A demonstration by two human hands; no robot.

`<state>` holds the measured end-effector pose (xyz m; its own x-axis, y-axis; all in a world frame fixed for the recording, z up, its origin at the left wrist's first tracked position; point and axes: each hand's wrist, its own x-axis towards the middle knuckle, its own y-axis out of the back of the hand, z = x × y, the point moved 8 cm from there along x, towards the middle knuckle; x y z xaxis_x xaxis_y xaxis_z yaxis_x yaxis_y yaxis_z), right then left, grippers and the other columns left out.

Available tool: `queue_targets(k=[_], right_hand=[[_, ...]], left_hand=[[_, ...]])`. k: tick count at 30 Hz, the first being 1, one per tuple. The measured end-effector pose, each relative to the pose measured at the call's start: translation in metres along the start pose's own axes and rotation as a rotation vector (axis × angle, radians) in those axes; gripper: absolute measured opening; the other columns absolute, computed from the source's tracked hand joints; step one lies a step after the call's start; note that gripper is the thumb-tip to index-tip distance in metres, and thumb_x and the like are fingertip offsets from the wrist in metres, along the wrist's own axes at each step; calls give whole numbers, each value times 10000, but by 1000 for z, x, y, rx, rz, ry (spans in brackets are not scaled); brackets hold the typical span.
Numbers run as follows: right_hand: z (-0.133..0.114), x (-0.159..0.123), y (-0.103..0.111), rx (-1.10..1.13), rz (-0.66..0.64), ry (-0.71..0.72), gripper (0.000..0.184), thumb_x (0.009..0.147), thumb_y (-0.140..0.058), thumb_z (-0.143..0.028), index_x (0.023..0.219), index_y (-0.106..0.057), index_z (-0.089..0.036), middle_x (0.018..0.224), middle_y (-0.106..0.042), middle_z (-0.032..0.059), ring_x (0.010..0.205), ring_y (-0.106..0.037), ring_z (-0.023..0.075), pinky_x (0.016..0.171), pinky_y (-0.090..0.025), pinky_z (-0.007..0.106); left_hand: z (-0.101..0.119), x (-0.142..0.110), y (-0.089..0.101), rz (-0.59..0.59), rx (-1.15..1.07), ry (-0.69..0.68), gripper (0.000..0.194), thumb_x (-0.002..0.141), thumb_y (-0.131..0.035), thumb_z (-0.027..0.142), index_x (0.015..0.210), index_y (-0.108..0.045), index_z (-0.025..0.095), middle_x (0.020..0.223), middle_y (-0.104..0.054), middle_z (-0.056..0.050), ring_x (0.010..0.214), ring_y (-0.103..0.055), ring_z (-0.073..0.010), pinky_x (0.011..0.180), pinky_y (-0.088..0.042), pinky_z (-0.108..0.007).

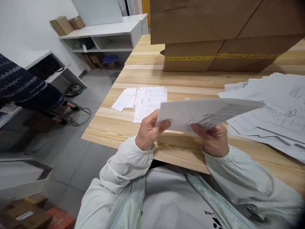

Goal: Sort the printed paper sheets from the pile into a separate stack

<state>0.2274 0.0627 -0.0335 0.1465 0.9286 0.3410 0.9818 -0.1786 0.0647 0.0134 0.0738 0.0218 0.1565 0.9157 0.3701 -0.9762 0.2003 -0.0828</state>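
Observation:
I hold a printed paper sheet [205, 113] nearly flat above the front edge of a wooden table [119, 127]. My left hand [149, 130] pinches its left corner, thumb on top. My right hand [213, 138] grips its near edge from below, fingers closed on it. A loose heap of printed papers [269, 108] lies on the table just right of the sheet. Two smaller stacks lie to the far left of my hands: a printed sheet pile [150, 101] and a small slip [124, 99].
Large cardboard boxes [221, 35] stand at the back of the table. Another person in a dark patterned sleeve [26, 86] is at the left, near white shelving [105, 36] and a blue stool [110, 59]. Cables lie on the grey floor [78, 111].

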Motion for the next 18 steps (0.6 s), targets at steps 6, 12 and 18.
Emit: queue_targets(k=[6,12,18], right_hand=[[2,-2,-9,73,-4,-90,206,721,-843,-382,867,-784,-250,914,-795,23,784,-738,212,718,-624,374],[-1,-3,-11,32,-14,-43,267,775,-798,-447,914,-765,-222,949,-789,49,846,-744,232,758,-626,397],[-28,-22,-1,-119,35,158,287,934,-638,-390,1167,-680,-228,1109,-749,80,1038,-712,229,914,-593,397]], left_hand=[[-24,-7,3,93,37,128,375,778,-773,509,912,-728,162,887,-753,-55,832,-677,-187,777,-548,-311],[-25,-10,0,122,65,122,381,795,-750,523,886,-711,154,882,-749,-65,825,-676,-191,765,-551,-313],[-11,-25,-9,202,138,86,408,897,-671,427,1234,-612,205,1101,-733,-79,958,-680,-194,845,-549,-305]])
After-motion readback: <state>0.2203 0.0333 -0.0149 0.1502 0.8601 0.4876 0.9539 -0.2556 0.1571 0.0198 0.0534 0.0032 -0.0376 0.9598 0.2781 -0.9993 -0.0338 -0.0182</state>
